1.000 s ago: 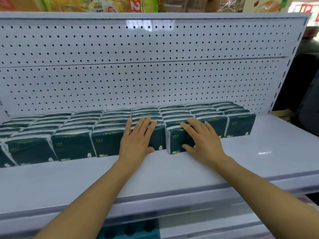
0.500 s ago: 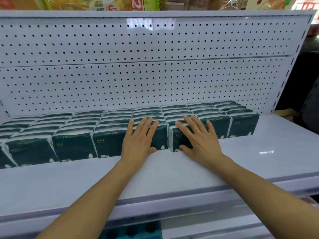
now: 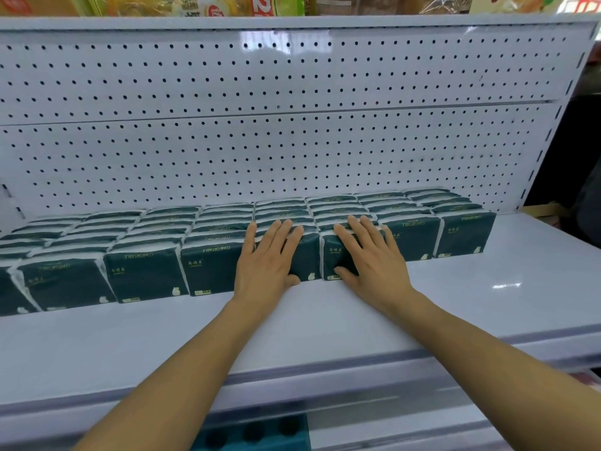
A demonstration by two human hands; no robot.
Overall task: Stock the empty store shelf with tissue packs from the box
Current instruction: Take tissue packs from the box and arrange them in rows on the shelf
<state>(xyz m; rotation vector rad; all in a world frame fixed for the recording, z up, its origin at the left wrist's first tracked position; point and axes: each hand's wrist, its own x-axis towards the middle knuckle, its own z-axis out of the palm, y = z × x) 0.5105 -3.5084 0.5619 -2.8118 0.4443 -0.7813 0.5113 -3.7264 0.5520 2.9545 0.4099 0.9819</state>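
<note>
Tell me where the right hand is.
In the head view, right of centre, the right hand lies flat on the front tissue packs, beside the left hand.

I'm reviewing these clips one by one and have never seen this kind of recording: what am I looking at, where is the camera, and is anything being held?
There is no machine here. A person wears a wide-angle camera on the head, looking forward and down, so the single view shows their own two bare arms reaching out. In front is a glossy white metal store shelf with a white perforated back panel. Along the back of the shelf stand rows of dark green plastic-wrapped tissue packs, several deep. The left hand lies flat, fingers straight, against the front and top of one front pack. The right hand rests the same way on the neighbouring pack, thumb low on its front face. Neither has a grip on anything; they seem to press the packs into line. Colourful packaged goods show on the shelf above.
</note>
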